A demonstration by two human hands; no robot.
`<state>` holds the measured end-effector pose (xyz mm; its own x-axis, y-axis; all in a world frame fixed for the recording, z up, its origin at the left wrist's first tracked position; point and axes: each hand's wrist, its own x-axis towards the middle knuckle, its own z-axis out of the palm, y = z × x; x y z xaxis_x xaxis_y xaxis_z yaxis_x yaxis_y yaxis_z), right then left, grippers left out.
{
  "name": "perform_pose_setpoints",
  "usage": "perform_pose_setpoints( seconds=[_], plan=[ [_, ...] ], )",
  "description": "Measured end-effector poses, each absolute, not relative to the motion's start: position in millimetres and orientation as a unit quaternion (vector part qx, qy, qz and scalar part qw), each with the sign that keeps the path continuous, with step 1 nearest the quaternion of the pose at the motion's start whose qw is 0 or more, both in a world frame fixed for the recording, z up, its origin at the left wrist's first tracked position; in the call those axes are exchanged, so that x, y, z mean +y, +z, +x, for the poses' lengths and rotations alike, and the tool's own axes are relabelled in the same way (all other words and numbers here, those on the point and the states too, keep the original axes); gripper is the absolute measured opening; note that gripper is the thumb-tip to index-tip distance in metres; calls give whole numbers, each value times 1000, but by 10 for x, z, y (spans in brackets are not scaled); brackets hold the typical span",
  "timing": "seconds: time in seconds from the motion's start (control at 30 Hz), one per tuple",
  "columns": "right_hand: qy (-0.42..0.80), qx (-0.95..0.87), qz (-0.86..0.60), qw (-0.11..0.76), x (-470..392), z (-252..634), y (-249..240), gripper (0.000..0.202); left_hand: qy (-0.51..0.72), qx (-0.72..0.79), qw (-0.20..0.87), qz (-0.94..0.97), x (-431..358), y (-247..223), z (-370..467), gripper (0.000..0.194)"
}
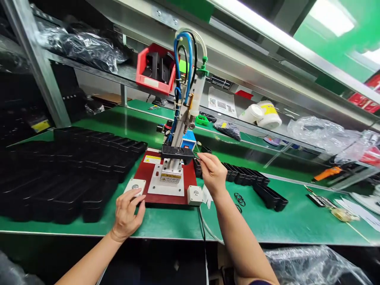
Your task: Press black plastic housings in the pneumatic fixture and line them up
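Observation:
My left hand (128, 211) rests at the left white button box (135, 185), fingers apart, with nothing in it. Raised beside the press, my right hand (212, 171) pinches a thin dark tool or wire near the right end of a black ribbed part (177, 152). That part sits on the metal fixture (171, 174) of the press, below its slanted cylinder. The fixture stands on a red base plate (142, 170). A second white button box (195, 195) is at the base's right front corner.
Many black housings (71, 190) cover the bench on the left. Right of the press lie a row of black parts (243, 175), two larger ones (270, 196) and black rings (239, 199). An orange tool (327, 173) hangs at right. Above is a red bin (151, 82).

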<state>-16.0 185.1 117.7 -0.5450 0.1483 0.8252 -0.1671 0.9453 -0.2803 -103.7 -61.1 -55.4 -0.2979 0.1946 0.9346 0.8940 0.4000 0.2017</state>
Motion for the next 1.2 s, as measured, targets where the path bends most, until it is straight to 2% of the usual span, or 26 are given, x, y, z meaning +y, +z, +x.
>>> perform_pose_setpoints(
  seconds=[0.2,0.43,0.53,0.8,0.97,1.2],
  plan=[
    [-31,-956,4,290,1590,-743,1402,32,-398,-709,439,-383,-644,-572,-1034,31],
    [-153,-969,-2,194,1365,-644,1468,47,-416,-706,424,-386,-633,-561,-1044,29],
    [-137,-969,-6,204,1316,-649,1387,43,-422,-706,424,-379,-636,-549,-1042,31],
    [-118,-961,-13,251,1390,-789,1224,46,-412,-706,435,-377,-643,-518,-1033,27],
    [-124,-947,2,296,1361,-725,1186,54,-411,-708,443,-366,-631,-503,-1029,24],
    [-54,-947,52,312,1389,-697,1175,47,-392,-714,449,-366,-634,-518,-1051,23]
  ],
)
